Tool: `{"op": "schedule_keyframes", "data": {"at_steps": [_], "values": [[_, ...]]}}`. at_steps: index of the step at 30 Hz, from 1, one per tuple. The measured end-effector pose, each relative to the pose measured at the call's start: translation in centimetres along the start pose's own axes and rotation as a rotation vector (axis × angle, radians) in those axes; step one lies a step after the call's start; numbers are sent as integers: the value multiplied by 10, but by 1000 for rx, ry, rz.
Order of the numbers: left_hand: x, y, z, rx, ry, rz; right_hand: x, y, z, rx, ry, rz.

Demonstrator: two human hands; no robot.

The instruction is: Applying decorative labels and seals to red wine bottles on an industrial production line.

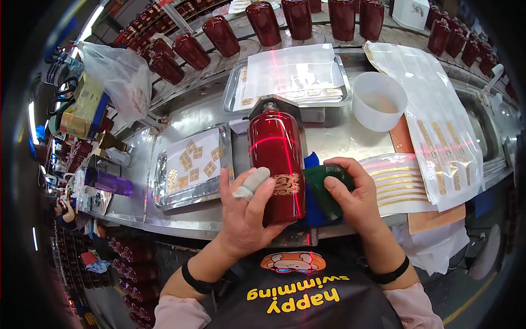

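Observation:
A glossy dark red bottle (274, 151) lies on its side in a holder on the steel bench, crossed by red laser lines. A gold decal (287, 184) sits on its near end. My left hand (246, 211) grips the bottle's near end from the left; its index finger wears a bandage. My right hand (353, 194) holds a dark green squeegee pad (323, 183) against the bottle's right side, over a blue cloth (311, 208).
A steel tray (164, 192) with small gold decals lies left. Another tray (233, 90) with sheets sits behind, next to a white bowl (378, 101). Decal sheets (438, 137) lie right. Rows of red bottles (263, 22) stand at the back.

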State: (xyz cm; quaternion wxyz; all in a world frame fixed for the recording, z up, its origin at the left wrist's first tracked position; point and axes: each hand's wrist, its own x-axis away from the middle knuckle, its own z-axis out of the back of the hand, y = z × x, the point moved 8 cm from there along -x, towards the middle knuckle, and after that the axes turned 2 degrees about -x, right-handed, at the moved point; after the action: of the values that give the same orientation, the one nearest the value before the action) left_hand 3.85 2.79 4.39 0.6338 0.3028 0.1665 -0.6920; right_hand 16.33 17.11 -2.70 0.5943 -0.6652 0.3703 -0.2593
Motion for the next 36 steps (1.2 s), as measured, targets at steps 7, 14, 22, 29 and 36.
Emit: {"op": "schedule_keyframes", "data": {"at_steps": [7,14,22,29,36], "values": [[7,-2,-6,-63,-39,18,11,-52,-13,409,-51,466],[6,-1,-6,-69,-26,21,31,-70,-24,625,-62,908],[7,-2,-7,-72,-41,25,31,-62,-30,631,-149,875],[9,-3,-8,-52,-43,38,15,-44,-10,512,-15,534],[12,-1,-7,-59,11,30,-1,-20,9,383,144,281]]}}
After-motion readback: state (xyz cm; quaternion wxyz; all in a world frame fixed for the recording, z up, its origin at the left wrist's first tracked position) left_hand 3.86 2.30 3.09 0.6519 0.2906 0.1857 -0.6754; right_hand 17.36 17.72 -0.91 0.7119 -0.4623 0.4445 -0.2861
